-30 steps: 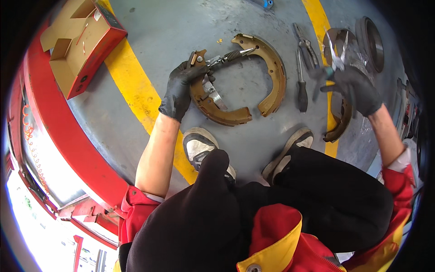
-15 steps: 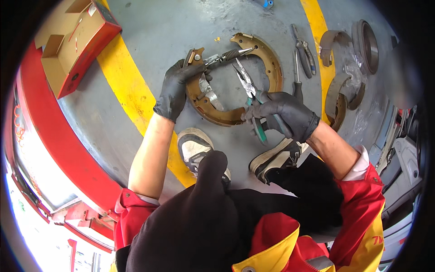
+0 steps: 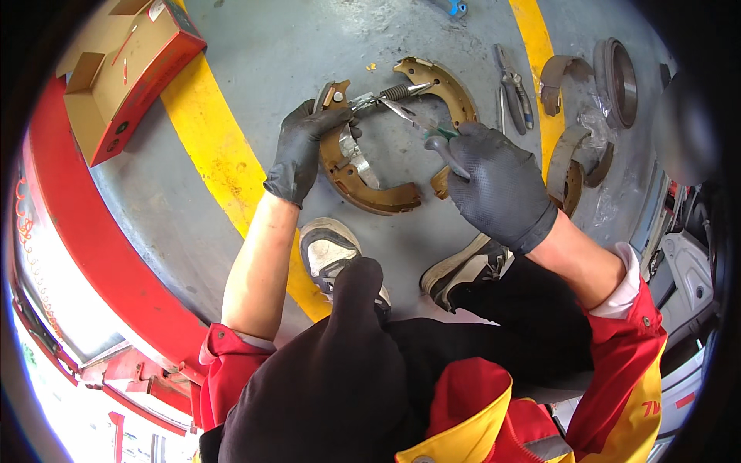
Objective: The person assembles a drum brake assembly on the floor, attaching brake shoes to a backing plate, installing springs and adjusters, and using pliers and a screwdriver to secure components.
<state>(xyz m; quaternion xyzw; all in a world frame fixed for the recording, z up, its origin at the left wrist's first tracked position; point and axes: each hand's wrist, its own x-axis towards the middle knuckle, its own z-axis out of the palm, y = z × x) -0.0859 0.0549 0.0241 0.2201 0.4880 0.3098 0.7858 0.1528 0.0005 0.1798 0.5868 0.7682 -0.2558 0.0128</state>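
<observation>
Two curved brown brake shoes lie on the grey floor, the left shoe [image 3: 359, 193] and the right shoe [image 3: 455, 96], with a rod-shaped adjuster carrying a dark coil spring [image 3: 395, 92] spanning their upper ends. My left hand [image 3: 301, 150], black-gloved, is closed round the upper part of the left shoe, its fingertips by the rod's left end. Wrapped in my right hand [image 3: 498, 181], also gloved, are green-handled needle-nose pliers [image 3: 409, 116]. Their tips reach the rod just left of the spring; whether they grip anything cannot be made out. My right hand covers the lower part of the right shoe.
Diagonal cutters [image 3: 515, 89] and a partly hidden screwdriver lie right of the shoes. Beyond a yellow floor line sit more brake shoes [image 3: 567, 73], a brake drum [image 3: 617, 81] and clear plastic. An open cardboard box [image 3: 139, 85] stands far left, near a red frame [image 3: 100, 224].
My right hand has turned the pliers and moved their tips up and left to the rod beside the spring. The hand now covers part of the right shoe. My left hand has kept its hold.
</observation>
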